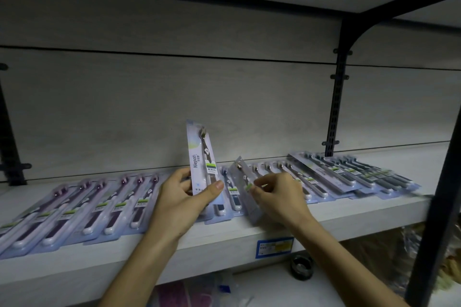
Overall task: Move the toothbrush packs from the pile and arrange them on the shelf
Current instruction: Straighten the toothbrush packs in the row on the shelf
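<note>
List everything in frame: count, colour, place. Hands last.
upright pack: one, pale blue card with dark brush, held upright at shelf centre
tilted pack: one, clear and pale, tilted, right of the upright pack
row of packs: many, pale blue with purple and dark brushes, flat along the shelf's left and centre
pile of packs: many, pale blue with dark brushes, overlapping at shelf right
shelf: one, light grey, across the frame
price label: one, blue and yellow, on the shelf's front edge
bracket: one, black, upper right
left hand: grips the upright pack
right hand: pinches the tilted pack
</note>
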Motion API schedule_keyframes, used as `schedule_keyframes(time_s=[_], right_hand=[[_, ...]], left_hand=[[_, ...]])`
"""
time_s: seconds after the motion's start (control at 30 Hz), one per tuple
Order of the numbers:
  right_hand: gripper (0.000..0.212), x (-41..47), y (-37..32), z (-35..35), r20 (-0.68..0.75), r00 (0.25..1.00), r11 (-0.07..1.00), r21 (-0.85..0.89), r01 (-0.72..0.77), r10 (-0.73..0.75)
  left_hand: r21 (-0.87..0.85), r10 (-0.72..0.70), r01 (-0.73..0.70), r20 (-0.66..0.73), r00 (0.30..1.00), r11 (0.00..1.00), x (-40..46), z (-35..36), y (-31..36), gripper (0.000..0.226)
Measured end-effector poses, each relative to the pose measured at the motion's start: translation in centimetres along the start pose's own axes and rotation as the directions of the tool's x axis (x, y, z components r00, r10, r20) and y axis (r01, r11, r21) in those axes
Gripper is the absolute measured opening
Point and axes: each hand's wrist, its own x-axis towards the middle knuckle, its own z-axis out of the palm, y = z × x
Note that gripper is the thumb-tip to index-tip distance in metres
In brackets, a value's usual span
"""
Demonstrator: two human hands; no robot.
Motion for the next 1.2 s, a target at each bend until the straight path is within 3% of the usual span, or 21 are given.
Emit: schedule_keyframes(time_s=[0.13, 0.47, 1.2], right_hand=[[0.027, 0.0, -0.2, 0.6, -0.009, 1.000, 0.999, -0.042, 0.005, -0.005], [0.030, -0.3, 0.8, -0.5, -0.158, 0.981, 0.919, -0.393, 0.037, -0.108], [0.030, 0.2, 1.0, -0.6, -0.131, 0.988, 0.831, -0.556, -0.003, -0.084]], left_hand=[[0.023, 0.001, -0.001, 0.003, 1.000, 1.000, 0.1, -0.2, 0.0, 0.041], [0.037, 0.006, -0.007, 0.028, 1.000, 0.999, -0.1, 0.8, 0.2, 0.039], [0.098, -0.024, 0.018, 0.061, 0.998, 0.995, 0.5, 2.0, -0.1, 0.042]])
